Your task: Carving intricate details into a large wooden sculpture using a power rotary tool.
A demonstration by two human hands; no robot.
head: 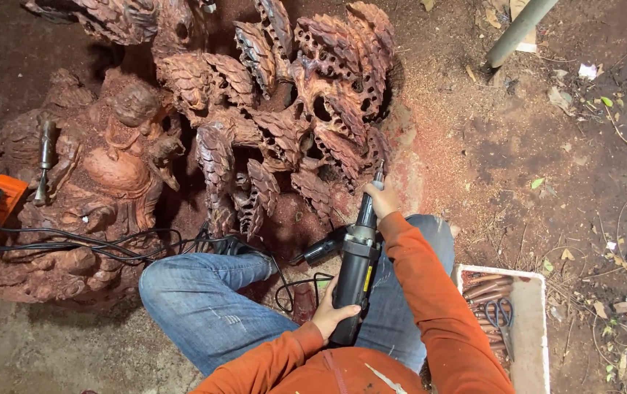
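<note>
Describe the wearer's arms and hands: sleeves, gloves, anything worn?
Both arms wear long orange sleeves of a soft, creased fabric, with ribbed cuffs ending at the wrists. The left hand and right hand are bare: no gloves, and no watch, rings or markings visible. The same orange top covers the torso.

Both hands closed, left (331,315) near, right (381,201) extended.

One wood carving (204,124), one power carver (355,270), one scissors (501,315), one box (532,350).
</note>
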